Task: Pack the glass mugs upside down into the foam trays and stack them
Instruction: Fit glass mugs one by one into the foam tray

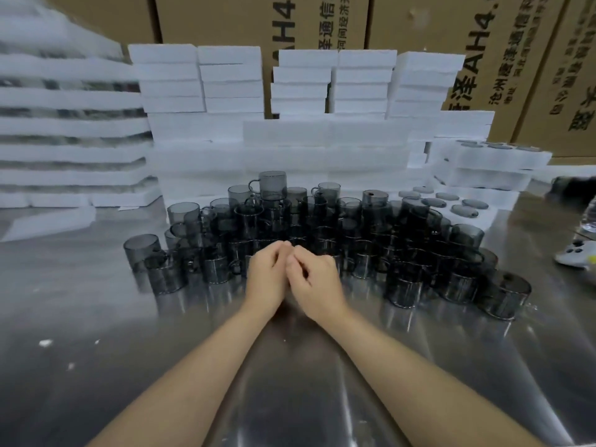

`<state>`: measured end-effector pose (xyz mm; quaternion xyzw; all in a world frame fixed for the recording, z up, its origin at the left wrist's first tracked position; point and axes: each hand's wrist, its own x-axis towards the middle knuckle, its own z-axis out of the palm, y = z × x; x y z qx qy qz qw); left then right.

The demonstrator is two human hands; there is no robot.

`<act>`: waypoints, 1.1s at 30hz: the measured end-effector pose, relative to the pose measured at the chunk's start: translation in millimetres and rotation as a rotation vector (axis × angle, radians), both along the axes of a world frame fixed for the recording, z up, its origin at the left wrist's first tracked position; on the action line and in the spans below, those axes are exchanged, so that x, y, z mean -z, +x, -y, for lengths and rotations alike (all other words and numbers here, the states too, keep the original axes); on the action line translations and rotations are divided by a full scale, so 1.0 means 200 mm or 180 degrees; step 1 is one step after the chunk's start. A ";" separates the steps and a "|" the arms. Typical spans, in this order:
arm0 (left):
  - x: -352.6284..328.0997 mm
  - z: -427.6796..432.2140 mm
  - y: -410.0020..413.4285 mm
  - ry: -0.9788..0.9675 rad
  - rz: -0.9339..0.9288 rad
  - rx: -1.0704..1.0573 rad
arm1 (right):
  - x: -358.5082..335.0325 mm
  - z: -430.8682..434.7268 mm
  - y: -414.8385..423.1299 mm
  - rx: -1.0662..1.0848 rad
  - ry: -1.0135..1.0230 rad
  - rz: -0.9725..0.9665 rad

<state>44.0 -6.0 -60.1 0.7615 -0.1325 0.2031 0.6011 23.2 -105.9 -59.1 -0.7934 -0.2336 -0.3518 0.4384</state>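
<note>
Several smoky grey glass mugs (325,227) stand crowded and partly stacked in a wide heap across the middle of the steel table (290,382). My left hand (266,275) and my right hand (314,280) rest together just in front of the heap, fingers loosely curled and touching each other, holding nothing. White foam trays (206,133) are stacked in blocks behind the mugs. At the right, a stack of foam trays with mugs packed upside down (477,195) shows round grey bases in its holes.
Tall stacks of foam trays (64,130) fill the left side. Brown cardboard boxes (483,59) form the back wall. A white controller-like object (577,254) and a clear bottle (590,217) lie at the right table edge. Small foam crumbs dot the near table.
</note>
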 end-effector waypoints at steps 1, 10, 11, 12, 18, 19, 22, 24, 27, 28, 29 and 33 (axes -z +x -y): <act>0.00 0.01 -0.01 0.0025 0.0042 0.0019 | 0.00 0.01 0.02 -0.0006 0.0087 -0.0139; -0.26 -0.06 0.10 -0.0279 0.0984 -0.1049 | 0.02 0.02 0.04 0.0002 -0.0079 -0.0466; -0.33 -0.12 0.17 0.0037 0.1098 -0.1273 | 0.02 0.02 0.04 -0.0019 -0.0054 -0.0492; -0.41 -0.18 0.26 0.0415 0.1181 -0.1543 | 0.02 0.02 0.04 -0.0036 -0.0038 -0.0520; -0.65 -0.59 0.76 0.2906 0.0540 -0.2402 | 0.03 0.02 0.06 -0.0171 -0.0008 -0.0520; -0.65 -0.64 0.82 0.3203 0.0359 -0.2435 | 0.03 0.02 0.07 -0.0191 -0.0043 -0.0511; -0.64 -0.76 0.96 0.3749 -0.0251 -0.2237 | 0.04 0.03 0.09 -0.0256 -0.0151 -0.0461; -0.63 -0.79 1.02 0.3827 -0.0476 -0.2107 | 0.04 0.03 0.10 -0.0279 -0.0167 -0.0420; -0.59 -0.77 1.05 0.3843 -0.0272 -0.2181 | 0.04 0.03 0.12 -0.0342 -0.0080 -0.0409; -0.59 -0.76 1.05 0.3824 -0.0214 -0.2198 | 0.04 0.03 0.12 -0.0365 -0.0057 -0.0409; -0.59 -0.76 1.05 0.3791 -0.0182 -0.2215 | 0.03 0.03 0.12 -0.0369 -0.0048 -0.0397; -0.62 -0.78 1.05 0.3844 0.0043 -0.2546 | 0.04 0.04 0.13 -0.0359 -0.0025 -0.0365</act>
